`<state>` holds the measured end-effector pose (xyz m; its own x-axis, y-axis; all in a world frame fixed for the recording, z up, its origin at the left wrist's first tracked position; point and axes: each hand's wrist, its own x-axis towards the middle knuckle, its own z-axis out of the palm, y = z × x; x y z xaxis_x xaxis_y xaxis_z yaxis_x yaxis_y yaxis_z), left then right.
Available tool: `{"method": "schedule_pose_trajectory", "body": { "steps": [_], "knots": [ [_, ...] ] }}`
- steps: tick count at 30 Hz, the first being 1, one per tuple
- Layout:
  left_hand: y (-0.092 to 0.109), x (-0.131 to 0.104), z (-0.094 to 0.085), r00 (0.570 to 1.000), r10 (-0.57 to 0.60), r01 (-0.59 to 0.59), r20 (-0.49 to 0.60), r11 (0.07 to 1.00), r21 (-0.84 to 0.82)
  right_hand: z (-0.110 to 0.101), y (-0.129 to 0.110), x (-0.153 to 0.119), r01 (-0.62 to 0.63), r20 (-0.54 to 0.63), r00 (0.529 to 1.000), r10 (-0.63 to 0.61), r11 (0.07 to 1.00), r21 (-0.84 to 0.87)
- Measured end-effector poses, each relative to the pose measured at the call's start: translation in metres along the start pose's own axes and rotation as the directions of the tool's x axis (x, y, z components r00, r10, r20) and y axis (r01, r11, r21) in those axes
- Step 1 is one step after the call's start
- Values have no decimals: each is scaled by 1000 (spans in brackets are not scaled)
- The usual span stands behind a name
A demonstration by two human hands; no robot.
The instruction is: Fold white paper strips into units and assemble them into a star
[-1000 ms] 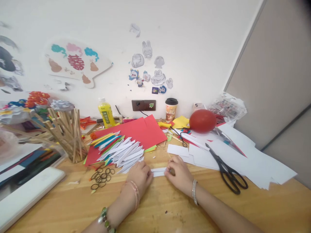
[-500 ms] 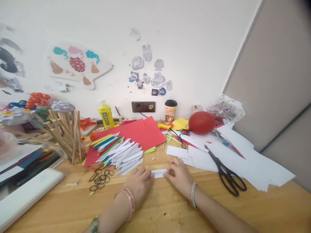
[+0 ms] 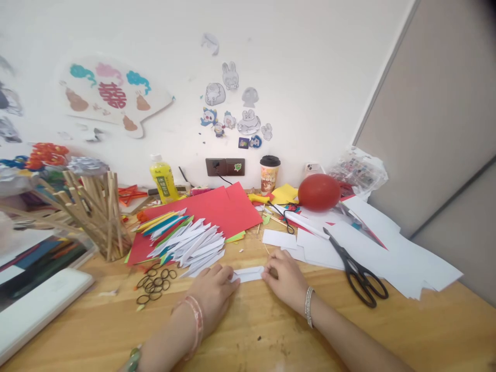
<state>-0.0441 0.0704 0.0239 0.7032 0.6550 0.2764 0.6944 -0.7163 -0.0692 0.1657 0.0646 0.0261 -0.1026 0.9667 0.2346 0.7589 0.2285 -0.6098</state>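
A narrow folded strip of white paper (image 3: 249,274) lies flat on the wooden table between both hands. My left hand (image 3: 214,292) has its fingers curled over the strip's left end, pressing it down. At the right end, my right hand (image 3: 284,276) pinches the paper between thumb and fingers. Behind my left hand lies a pile of folded white paper pieces (image 3: 196,243), with yellow, blue and green ones beside it. A small white paper rectangle (image 3: 279,238) rests beyond my right hand.
Black scissors (image 3: 358,276) lie on the right near white sheets (image 3: 403,258). Several black rubber bands (image 3: 155,284) are at the left, by wooden sticks (image 3: 96,217). Red paper (image 3: 205,206), a red balloon (image 3: 320,192), a lidded cup (image 3: 269,175) and a yellow bottle (image 3: 164,180) stand farther back.
My left hand has moved slightly left, away from my right hand, and more of the white strip shows between them. The camera view has shifted a little.
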Motion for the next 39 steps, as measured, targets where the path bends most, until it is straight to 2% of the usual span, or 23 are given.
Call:
{"method": "schedule_pose_trajectory", "body": {
  "steps": [3,8,11,16,22,29,31,34,36,39],
  "knots": [
    [-3,-2,6,999,6,-6,-34,1000,0,1,-1,0,-11,-10,1000,11,1000,-6],
    [-2,-2,5,999,12,-11,-48,1000,16,0,0,-2,-1,-7,1000,1,1000,3],
    [1,-1,7,997,-12,13,-71,1000,21,-2,-1,-4,60,12,998,-60,998,-2],
    [8,0,1,997,-40,41,-65,999,24,-1,-5,-5,156,-22,987,-160,980,-125],
    [12,2,-10,999,-45,46,-11,998,44,4,-6,-5,68,14,998,-66,988,-142],
    [12,-1,-5,1000,21,-19,-20,993,119,1,-3,-3,-48,40,998,50,998,-52],
    [11,-1,2,999,16,-10,-47,992,126,0,-2,-3,-2,35,999,4,1000,-30],
    [9,-1,14,991,15,3,-135,991,133,-1,-1,-4,204,53,978,-200,977,-65],
    [7,0,19,984,64,-43,-164,991,128,-2,-1,-4,328,72,944,-321,935,-136],
    [4,-1,18,978,135,-122,-157,989,87,-3,0,-3,417,92,909,-407,886,-203]
  ]
}}
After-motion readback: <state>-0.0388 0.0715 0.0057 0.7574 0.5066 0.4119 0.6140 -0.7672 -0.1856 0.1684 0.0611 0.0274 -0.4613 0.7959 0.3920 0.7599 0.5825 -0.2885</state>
